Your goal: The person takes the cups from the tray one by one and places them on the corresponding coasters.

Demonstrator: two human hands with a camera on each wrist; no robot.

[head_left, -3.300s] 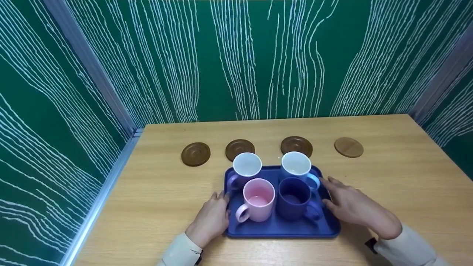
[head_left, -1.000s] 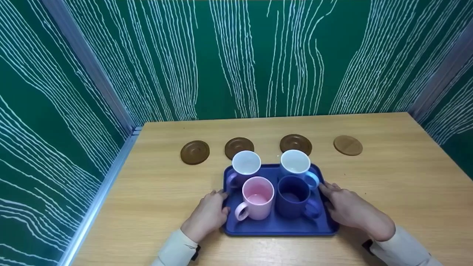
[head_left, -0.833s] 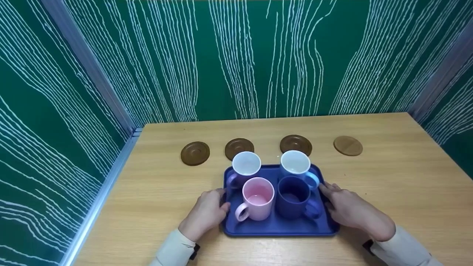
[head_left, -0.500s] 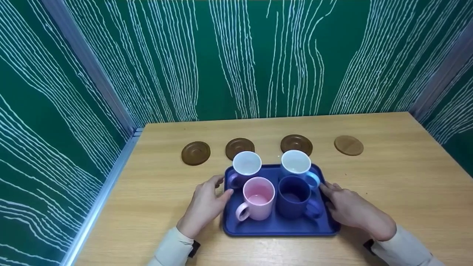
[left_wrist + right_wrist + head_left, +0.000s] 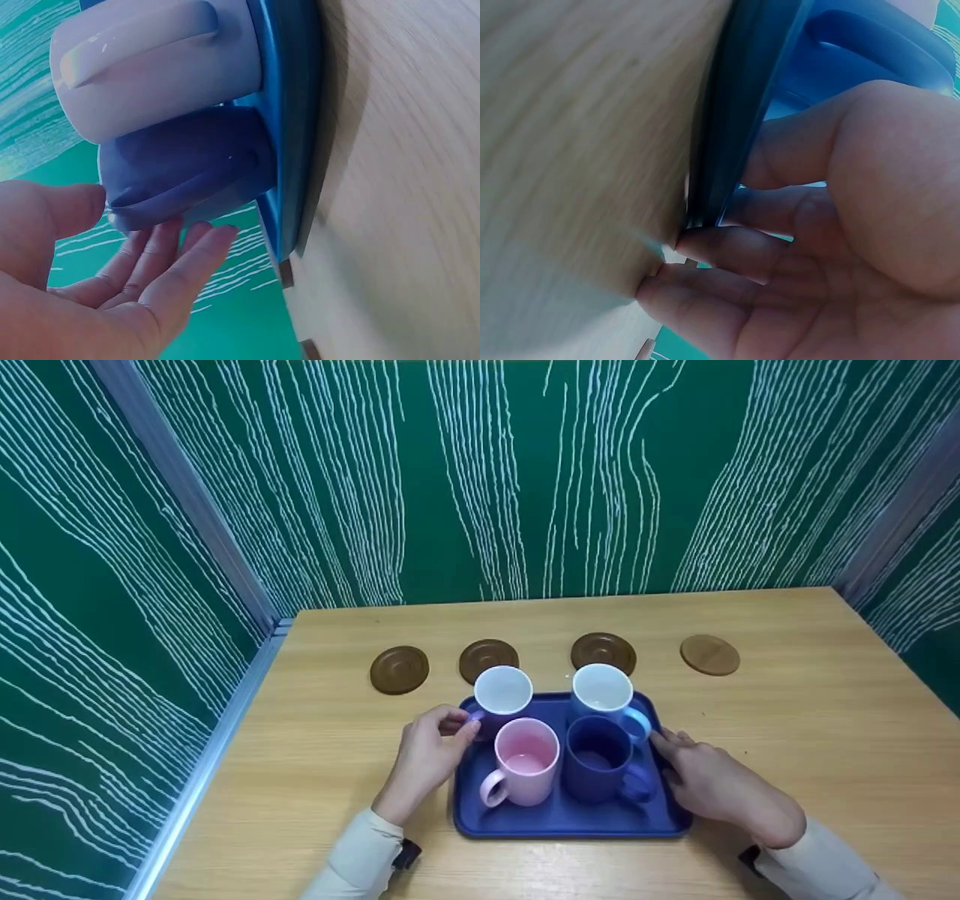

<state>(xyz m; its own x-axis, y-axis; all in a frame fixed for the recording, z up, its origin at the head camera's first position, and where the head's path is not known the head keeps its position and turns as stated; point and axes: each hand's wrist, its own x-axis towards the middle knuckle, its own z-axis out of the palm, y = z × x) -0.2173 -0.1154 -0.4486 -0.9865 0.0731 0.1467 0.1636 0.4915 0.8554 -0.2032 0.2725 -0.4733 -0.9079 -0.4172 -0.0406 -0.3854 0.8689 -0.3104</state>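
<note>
Four-sided blue tray [image 5: 570,826] bears a pink mug [image 5: 525,769], a dark blue mug [image 5: 596,765], a purple mug [image 5: 491,724] with white inside and a light blue mug [image 5: 602,690]. My left hand [image 5: 424,757] reaches over the tray's left edge, thumb and fingertips at the purple mug's handle [image 5: 187,184]. In the left wrist view, thumb and fingers stand apart on either side of that handle, the fingers nearly straight. My right hand [image 5: 716,784] rests against the tray's right rim; in the right wrist view the thumb [image 5: 795,150] touches the rim and other fingertips meet the table.
Behind the tray, three dark brown round coasters [image 5: 400,670] and a lighter wooden one [image 5: 709,655] lie in a row on the wooden table [image 5: 300,780]. The two front mugs stand close together. Green panels [image 5: 465,480] with white lines enclose the table's back and sides.
My left hand has let go of the tray's left edge and moved forward and up to the purple mug's handle. The right hand stays at the tray's right rim; the mugs have not moved.
</note>
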